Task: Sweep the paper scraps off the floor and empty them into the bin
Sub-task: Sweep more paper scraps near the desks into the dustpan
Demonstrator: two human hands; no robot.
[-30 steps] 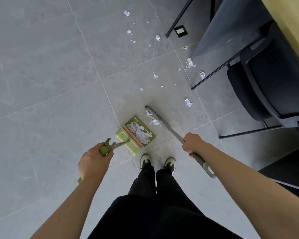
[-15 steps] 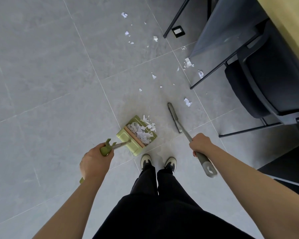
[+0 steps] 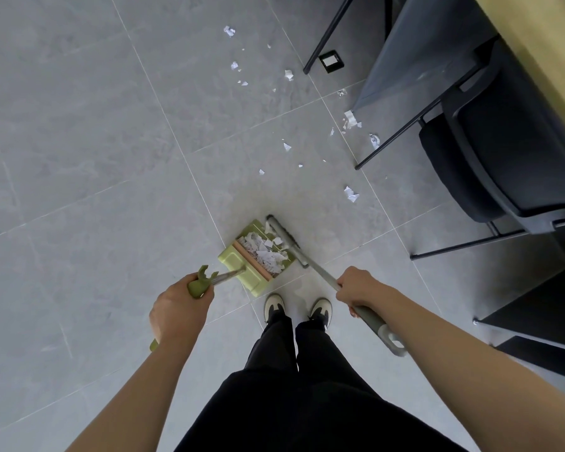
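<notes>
A green dustpan (image 3: 234,261) stands on the grey tiled floor just ahead of my shoes, with a heap of white paper scraps (image 3: 264,251) inside it. My left hand (image 3: 177,309) grips the dustpan's long green handle. My right hand (image 3: 361,288) grips the grey broom handle, and the broom head (image 3: 282,238) lies against the dustpan's open mouth. Several loose scraps (image 3: 351,193) remain scattered on the floor farther ahead, toward the chair legs. No bin is in view.
A black chair (image 3: 503,151) with thin metal legs stands at the right, beside a wooden tabletop edge (image 3: 542,31). A small black floor socket (image 3: 331,61) sits near a chair leg. Dark furniture (image 3: 542,321) fills the lower right.
The broom head swung left from open floor back to the dustpan's mouth, pushing scraps in. The dustpan and my left hand stayed put.
</notes>
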